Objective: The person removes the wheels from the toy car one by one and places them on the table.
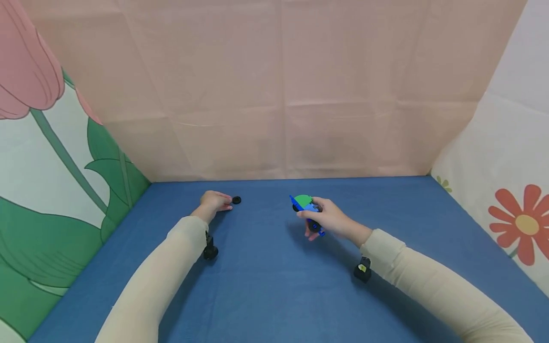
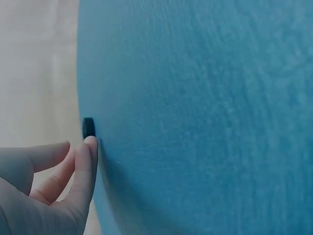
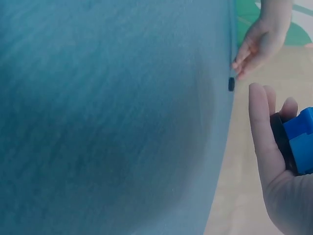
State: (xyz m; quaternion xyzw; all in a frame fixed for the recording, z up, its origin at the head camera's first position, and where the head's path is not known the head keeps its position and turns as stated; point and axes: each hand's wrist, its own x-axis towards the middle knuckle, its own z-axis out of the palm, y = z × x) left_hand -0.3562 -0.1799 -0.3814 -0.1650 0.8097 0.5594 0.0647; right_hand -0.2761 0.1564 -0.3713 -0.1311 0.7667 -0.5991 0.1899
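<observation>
Above the table my right hand (image 1: pixel 333 218) grips a small blue toy car (image 1: pixel 310 208) with a green top and black wheels. In the right wrist view the car's blue body (image 3: pixel 301 143) shows only partly at the right edge, against the palm. Toward the back left, a small black toy wheel (image 1: pixel 237 200) is on the table. My left hand (image 1: pixel 212 202) reaches to it from the left. Seen from the left wrist, fingertips are right at the wheel (image 2: pixel 88 127), while the thumb stands apart from it.
A blue cloth (image 1: pixel 257 276) covers the table, which ends at a beige backdrop (image 1: pixel 279 119). Printed panels stand on both sides, one with a tulip (image 1: pixel 30 66), the other with a red flower (image 1: pixel 526 225). Black cameras are strapped to the left wrist (image 1: pixel 210 250) and right wrist (image 1: pixel 362 269).
</observation>
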